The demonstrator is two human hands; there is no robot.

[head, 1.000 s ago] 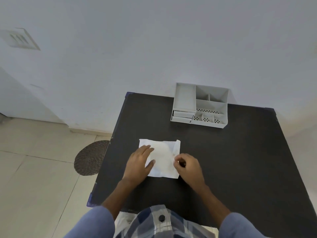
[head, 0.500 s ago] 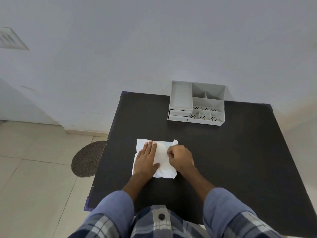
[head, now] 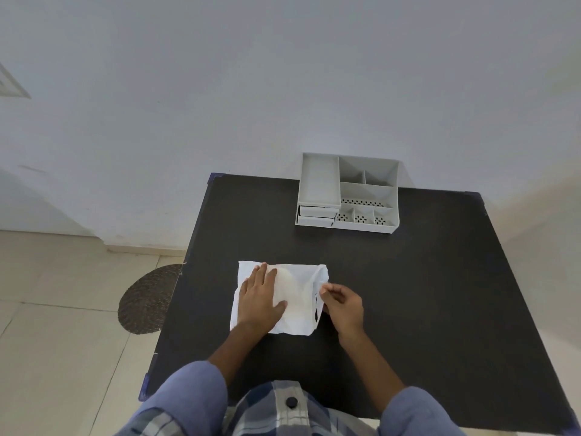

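A white paper napkin lies on the black table, near its left front part. My left hand rests flat on the napkin's left half with straight fingers. At the napkin's right edge my right hand pinches the paper, and that edge stands lifted and curled off the table.
A grey plastic desk organiser with several compartments and small drawers stands at the table's far edge against the white wall. A round dark woven mat lies on the tiled floor left of the table.
My right hand has moved from the napkin's middle to its right edge and lifted that edge. My left hand stays flat on the left half.
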